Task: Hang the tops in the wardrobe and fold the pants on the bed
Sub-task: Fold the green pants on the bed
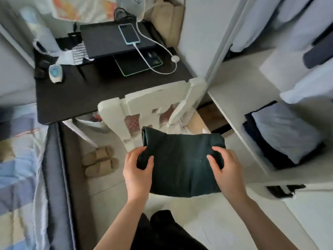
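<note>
Both hands are gripping folded dark green pants in mid-air above the floor: left hand clenching the left edge, right hand the right. Soft, matte fabric is forming a thick rectangular bundle, long axis running left-right, before a white wooden chair.
</note>
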The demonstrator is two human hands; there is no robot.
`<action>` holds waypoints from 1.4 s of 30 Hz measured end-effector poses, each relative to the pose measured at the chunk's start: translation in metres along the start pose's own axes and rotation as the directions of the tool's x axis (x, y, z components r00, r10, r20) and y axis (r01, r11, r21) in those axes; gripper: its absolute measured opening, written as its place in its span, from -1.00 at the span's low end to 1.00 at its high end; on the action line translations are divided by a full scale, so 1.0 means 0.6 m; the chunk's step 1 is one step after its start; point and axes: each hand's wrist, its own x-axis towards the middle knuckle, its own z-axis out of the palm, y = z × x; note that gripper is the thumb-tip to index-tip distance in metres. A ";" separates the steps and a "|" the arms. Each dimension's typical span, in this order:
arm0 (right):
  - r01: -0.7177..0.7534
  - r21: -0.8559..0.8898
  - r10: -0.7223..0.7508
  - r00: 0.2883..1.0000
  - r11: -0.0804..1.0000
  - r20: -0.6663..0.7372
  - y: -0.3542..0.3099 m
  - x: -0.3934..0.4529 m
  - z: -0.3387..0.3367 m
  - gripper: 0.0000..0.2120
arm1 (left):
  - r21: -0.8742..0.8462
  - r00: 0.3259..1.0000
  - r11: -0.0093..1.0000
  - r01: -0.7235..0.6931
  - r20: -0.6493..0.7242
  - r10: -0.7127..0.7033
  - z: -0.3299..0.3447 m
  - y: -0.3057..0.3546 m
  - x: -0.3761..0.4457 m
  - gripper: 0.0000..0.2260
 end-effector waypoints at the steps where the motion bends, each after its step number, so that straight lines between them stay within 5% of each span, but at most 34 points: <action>1: -0.070 0.004 0.070 0.998 0.998 0.002 0.023 0.002 -0.015 -0.70 | 0.002 0.998 1.000 -0.012 0.054 0.012 0.030 0.014 0.004 -0.71; 9: -0.433 -0.027 0.423 0.891 0.901 -0.166 0.169 0.027 -0.091 -0.71 | 0.040 0.921 0.997 -0.066 0.388 0.045 0.253 0.103 0.058 -0.65; 19: -0.677 0.097 0.672 0.685 0.730 -0.282 0.280 0.162 -0.132 -0.79 | 0.128 0.729 0.981 0.146 0.657 -0.194 0.509 0.187 0.201 -0.77; 23: -0.710 0.149 0.700 0.598 0.689 -0.391 0.337 0.250 -0.193 -0.79 | 0.084 0.567 0.927 0.366 0.770 -0.294 0.657 0.257 0.237 -0.77; 28: -0.717 0.040 0.490 0.433 0.696 -0.756 0.394 0.326 -0.261 -0.76 | -0.037 0.413 0.958 0.285 0.907 -0.088 0.831 0.332 0.252 -0.77; 30: -0.754 0.037 0.530 0.425 0.656 -0.734 0.431 0.332 -0.263 -0.73 | -0.008 0.349 0.988 0.157 0.936 -0.047 0.888 0.330 0.250 -0.75; 32: -0.857 0.081 0.753 0.398 0.509 -0.523 0.470 0.329 -0.249 -0.60 | 0.070 0.272 0.988 -0.140 0.962 -0.029 0.937 0.302 0.247 -0.58; 35: -0.908 -0.255 0.891 0.391 0.333 -0.229 0.500 0.308 -0.210 -0.35 | 0.106 0.097 0.768 -0.631 0.994 -0.057 0.954 0.257 0.238 -0.29; 42: -0.715 -0.600 0.767 0.592 0.359 -0.247 0.511 0.280 -0.155 0.01 | -0.141 -0.154 0.576 -0.805 0.988 0.027 0.928 0.194 0.219 0.02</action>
